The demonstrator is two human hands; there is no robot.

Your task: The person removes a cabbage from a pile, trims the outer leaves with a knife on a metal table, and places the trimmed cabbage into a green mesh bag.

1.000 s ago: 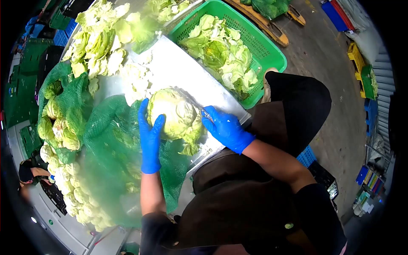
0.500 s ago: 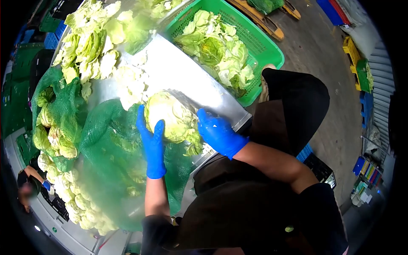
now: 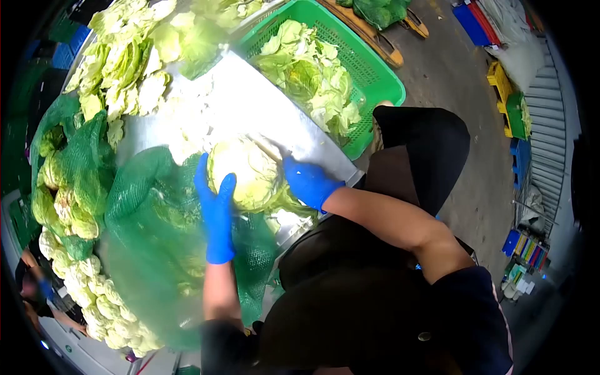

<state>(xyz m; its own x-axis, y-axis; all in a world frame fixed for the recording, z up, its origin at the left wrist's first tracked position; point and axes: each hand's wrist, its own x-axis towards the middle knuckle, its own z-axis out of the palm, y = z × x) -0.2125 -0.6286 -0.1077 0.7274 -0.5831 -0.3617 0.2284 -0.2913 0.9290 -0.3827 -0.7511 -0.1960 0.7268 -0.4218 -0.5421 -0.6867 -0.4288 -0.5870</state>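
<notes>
A pale green cabbage [image 3: 247, 172] rests on the metal table [image 3: 244, 94], loose leaves hanging at its lower right. My left hand [image 3: 217, 206], in a blue glove, lies along the cabbage's left side with thumb and fingers apart, touching it. On the right side, my right hand [image 3: 309, 183], also gloved in blue, has its fingers curled at the cabbage's edge; what they grip is hidden. Green netting [image 3: 150, 231] spreads under and left of my left hand.
A green crate [image 3: 375, 81] of leaves stands beyond the table. Loose leaves [image 3: 128, 56] are heaped at the upper left. Netted cabbages [image 3: 81, 194] and a row of cabbages [image 3: 103, 303] line the left. Another person [image 3: 47, 290] is at the far left.
The leaves at the cabbage's lower right now spread further out to the right. My right hand has shifted slightly left, and the whole view has moved a little.
</notes>
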